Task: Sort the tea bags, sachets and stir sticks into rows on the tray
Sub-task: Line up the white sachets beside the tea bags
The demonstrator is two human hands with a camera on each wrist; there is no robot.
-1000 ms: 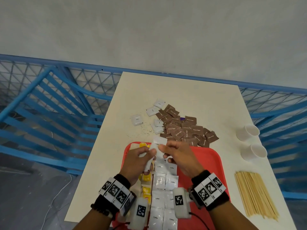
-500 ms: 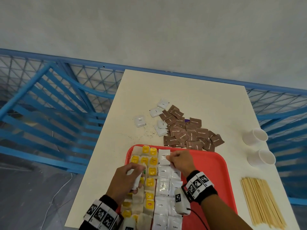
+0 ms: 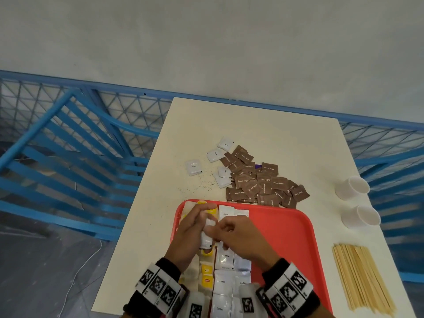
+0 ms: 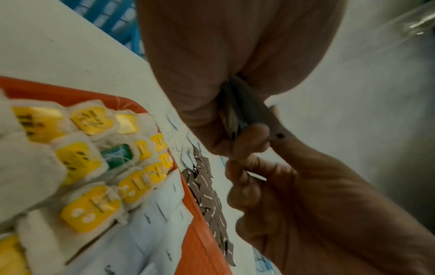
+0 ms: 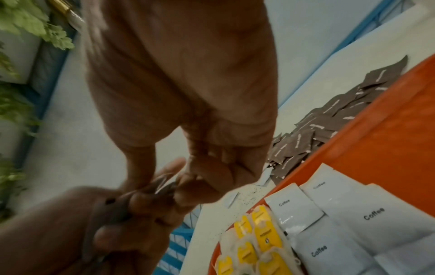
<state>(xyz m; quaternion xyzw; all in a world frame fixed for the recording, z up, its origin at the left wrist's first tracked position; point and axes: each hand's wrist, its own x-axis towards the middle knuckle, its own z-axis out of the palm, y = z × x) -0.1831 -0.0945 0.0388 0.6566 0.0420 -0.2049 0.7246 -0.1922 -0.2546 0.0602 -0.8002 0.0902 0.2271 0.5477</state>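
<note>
A red tray [image 3: 286, 237] lies at the near table edge. On it, yellow-tagged tea bags [image 3: 206, 275] fill the left columns and white coffee sachets [image 3: 223, 283] form two columns beside them. My left hand [image 3: 202, 223] hovers over the tray's far left part and grips a small stack of white coffee sachets [image 3: 206, 235], seen edge-on in the left wrist view [image 4: 237, 111]. My right hand [image 3: 214, 230] meets it from the right, thumb and forefinger pinching the stack's top sachet [image 5: 164, 184]. The tea bags [image 4: 80, 156] and laid coffee sachets [image 5: 329, 223] lie below.
A pile of brown sugar sachets [image 3: 259, 182] and a few white sachets [image 3: 193, 167] lie on the table beyond the tray, among spilled grains. Two white cups [image 3: 353, 187] and a bundle of wooden stir sticks [image 3: 364, 276] sit right. Blue railing [image 3: 68, 157] borders the table.
Half a second ago my right hand was laying a sachet at the far end of the coffee columns. It has come back to the stack, which my left hand has raised towards it.
</note>
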